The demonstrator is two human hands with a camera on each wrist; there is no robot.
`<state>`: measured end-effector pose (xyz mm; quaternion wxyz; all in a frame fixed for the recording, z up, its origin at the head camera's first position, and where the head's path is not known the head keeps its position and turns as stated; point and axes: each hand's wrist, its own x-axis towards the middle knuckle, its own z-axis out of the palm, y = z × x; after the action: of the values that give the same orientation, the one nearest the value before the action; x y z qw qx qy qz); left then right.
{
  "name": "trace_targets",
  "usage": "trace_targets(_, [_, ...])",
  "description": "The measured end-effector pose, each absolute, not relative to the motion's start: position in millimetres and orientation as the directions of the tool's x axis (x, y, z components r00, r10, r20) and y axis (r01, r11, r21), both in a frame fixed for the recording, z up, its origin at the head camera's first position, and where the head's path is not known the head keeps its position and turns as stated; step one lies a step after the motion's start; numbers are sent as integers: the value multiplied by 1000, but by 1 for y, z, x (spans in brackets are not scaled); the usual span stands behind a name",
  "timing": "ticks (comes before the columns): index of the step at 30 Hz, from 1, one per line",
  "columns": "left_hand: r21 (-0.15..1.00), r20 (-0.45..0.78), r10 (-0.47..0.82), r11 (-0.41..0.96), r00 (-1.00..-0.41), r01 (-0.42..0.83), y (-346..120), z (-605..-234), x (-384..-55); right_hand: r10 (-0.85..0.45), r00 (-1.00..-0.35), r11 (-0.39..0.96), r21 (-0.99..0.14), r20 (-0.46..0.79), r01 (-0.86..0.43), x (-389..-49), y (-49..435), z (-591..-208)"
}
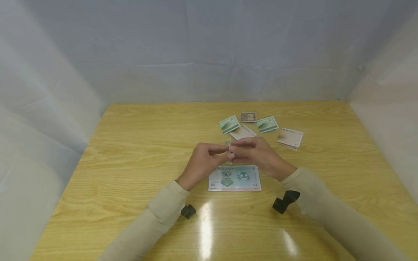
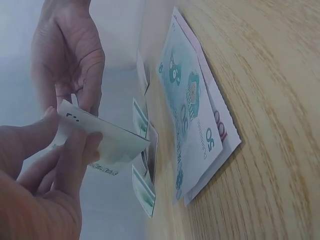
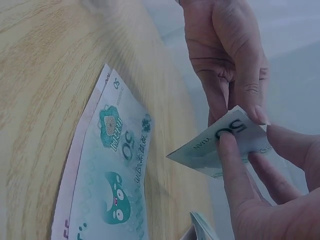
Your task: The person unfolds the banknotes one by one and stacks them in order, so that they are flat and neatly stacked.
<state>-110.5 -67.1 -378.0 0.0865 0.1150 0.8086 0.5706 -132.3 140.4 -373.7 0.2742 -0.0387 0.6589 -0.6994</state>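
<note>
Head: left hand [image 1: 206, 160] and right hand [image 1: 259, 154] are angled inward, the folded note [image 1: 228, 142] pinched by both above the worktop [image 1: 140, 152] | Left wrist: "50" is printed on the upper note [image 2: 181, 102], "100" on the lower note [image 2: 226, 142] | Right wrist: "50 YUAN" is shown on the folded note, partly covered by a right fingertip [image 3: 228, 145]

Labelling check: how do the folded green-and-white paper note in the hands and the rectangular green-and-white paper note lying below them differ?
Shape: the held note is folded; the lower note is spread out.
Support: the left hand and right hand grip the held note; the lower note lies on a pinkish paper 100 note.
Head view: held note near edge-on, lower note broadside.
Shared: both show green print and a 50.
</note>
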Motion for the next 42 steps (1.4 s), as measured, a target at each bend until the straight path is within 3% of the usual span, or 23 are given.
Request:
trace_targets(17, [979, -140, 306, 185, -942, -86, -78, -377, -112, -387, -856, 77, -937, -343, 341, -133, 143, -373])
trace_targets(34, [962, -232, 242, 201, -942, -185, -99, -376, -108, -293, -892, 289, -921, -344, 261, -127, 176, -374])
trace_targets(42, [917, -321, 215, 313, -922, -246, -107, -377, -106, -246, -883, 373, -880, -401, 295, -124, 187, -385])
